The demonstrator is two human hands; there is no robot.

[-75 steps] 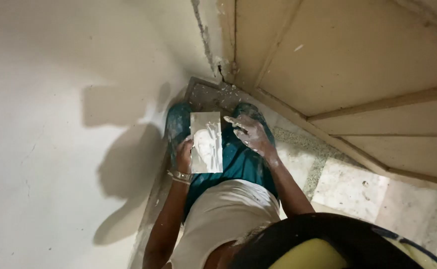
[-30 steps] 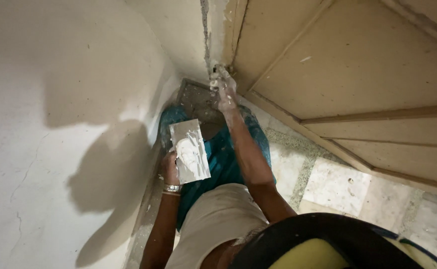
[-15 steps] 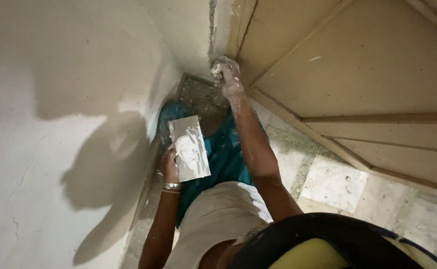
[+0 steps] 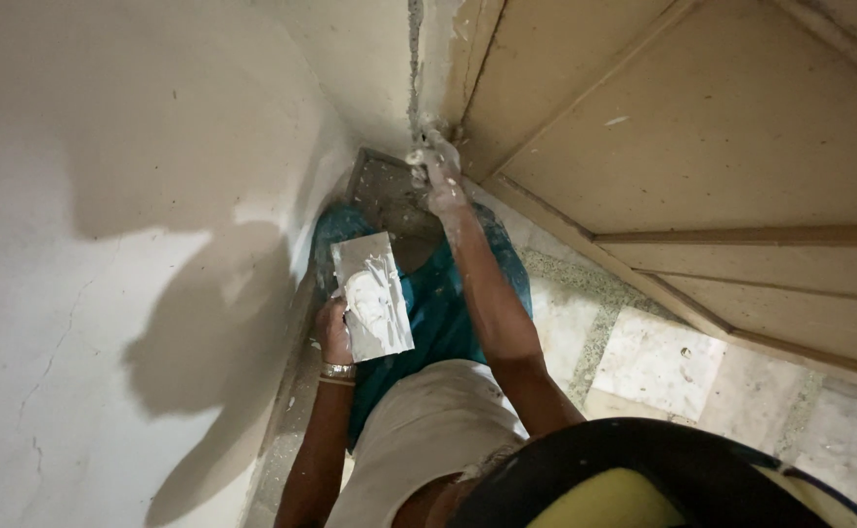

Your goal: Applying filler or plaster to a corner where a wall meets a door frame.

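Note:
My left hand (image 4: 334,330) holds a flat metal plate (image 4: 373,295) by its near edge; a smear of white putty lies on the plate. A bangle sits on that wrist. My right hand (image 4: 435,168) is stretched out to the rough vertical seam (image 4: 413,68) between the white wall and the wooden door frame. It is smeared with putty and seems closed on a small putty tool pressed to the seam, though the tool is mostly hidden. My legs in teal trousers (image 4: 440,303) are below.
A white plastered wall (image 4: 125,196) with fine cracks fills the left. A wooden door (image 4: 702,127) stands to the right. Speckled stone floor tiles (image 4: 658,362) lie at lower right. A dark helmet rim (image 4: 643,469) blocks the bottom of the view.
My right hand left the plate and reached out to the seam by the door frame. The left hand keeps the plate in about the same place.

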